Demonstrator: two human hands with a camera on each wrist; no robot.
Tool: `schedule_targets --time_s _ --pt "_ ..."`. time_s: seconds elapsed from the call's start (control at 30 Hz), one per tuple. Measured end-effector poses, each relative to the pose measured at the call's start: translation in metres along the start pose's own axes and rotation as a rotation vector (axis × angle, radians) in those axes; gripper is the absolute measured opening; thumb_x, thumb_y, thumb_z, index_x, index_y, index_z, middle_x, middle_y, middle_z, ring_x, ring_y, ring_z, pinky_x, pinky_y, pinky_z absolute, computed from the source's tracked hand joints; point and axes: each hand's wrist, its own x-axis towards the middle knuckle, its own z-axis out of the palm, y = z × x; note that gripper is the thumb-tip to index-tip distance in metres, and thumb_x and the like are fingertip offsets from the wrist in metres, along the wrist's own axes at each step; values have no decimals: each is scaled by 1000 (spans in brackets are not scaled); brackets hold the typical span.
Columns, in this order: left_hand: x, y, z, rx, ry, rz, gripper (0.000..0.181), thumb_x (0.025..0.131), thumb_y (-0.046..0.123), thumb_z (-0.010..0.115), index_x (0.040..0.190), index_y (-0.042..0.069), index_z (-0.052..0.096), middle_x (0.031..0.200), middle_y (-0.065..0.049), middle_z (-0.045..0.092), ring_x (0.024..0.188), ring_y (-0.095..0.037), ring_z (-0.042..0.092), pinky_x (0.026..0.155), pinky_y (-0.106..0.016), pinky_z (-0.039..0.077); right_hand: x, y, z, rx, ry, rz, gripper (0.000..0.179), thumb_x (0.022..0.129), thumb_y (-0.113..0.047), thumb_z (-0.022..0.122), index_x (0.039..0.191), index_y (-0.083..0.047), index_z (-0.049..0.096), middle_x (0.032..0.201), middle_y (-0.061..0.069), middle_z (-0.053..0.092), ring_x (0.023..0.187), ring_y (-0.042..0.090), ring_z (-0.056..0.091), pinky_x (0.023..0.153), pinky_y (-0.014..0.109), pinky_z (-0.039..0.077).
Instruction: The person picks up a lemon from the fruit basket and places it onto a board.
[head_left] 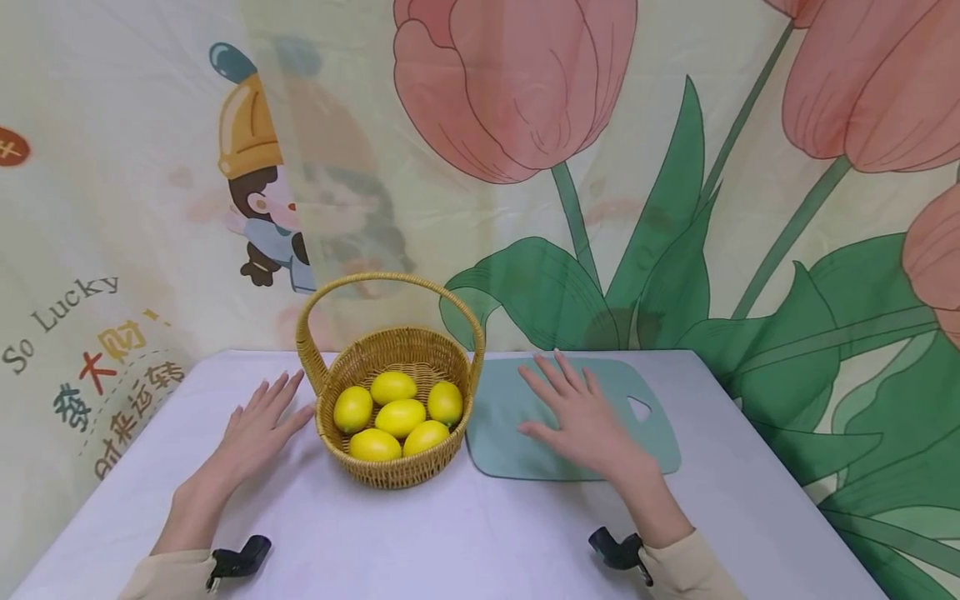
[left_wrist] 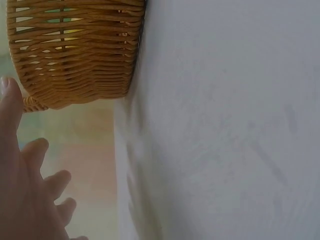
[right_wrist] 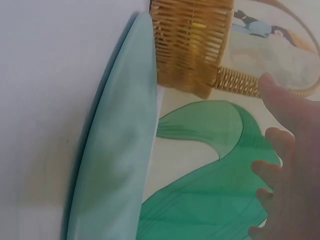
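Note:
A wicker basket [head_left: 405,477] with a tall arched handle [head_left: 390,277] stands on the table, and several yellow lemons [head_left: 400,417] lie inside it. To its left, my left hand [head_left: 258,429] hovers with fingers spread, the thumb close to the basket's side. My right hand [head_left: 581,417] is held over the blue-green cutting board [head_left: 502,425], its fingers spread and holding nothing. In the left wrist view the woven basket wall [left_wrist: 80,55] rises beyond the thumb. The right wrist view shows the board [right_wrist: 120,135] edge-on, below the fingers.
The table [head_left: 420,542] has a white cover. A printed cloth [head_left: 517,208] with tulips and a cartoon figure hangs behind its back edge. The cutting board has a small cut-out [head_left: 639,407] at its right end. Black wrist mounts [head_left: 242,557] sit at both sleeves.

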Motion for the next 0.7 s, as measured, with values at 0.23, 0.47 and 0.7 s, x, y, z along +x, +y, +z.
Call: schedule_targets --time_s 0.23,0.47,0.7 --pt "2 2 4 -27 -7 24 81 101 61 34 160 9 11 164 -27 11 150 -53 2 110 -79 0 0 -14 0 22 -6 -69 80 91 -62 58 158 -36 22 168 0 19 157 31 8 121 67 12" --pt "5 4 5 -64 -17 41 81 103 58 33 159 3 13 164 -26 11 150 -52 2 110 -79 1 3 -28 1 69 -11 -122 79 91 -58 62 157 -37 24 167 -2 22 156 29 13 121 66 15" --pt "7 6 5 -124 -40 35 82 103 58 33 159 3 9 165 -25 9 151 -50 0 112 -78 1 6 -43 0 124 -61 -148 78 92 -58 60 158 -38 22 167 -9 17 157 21 11 123 60 18"
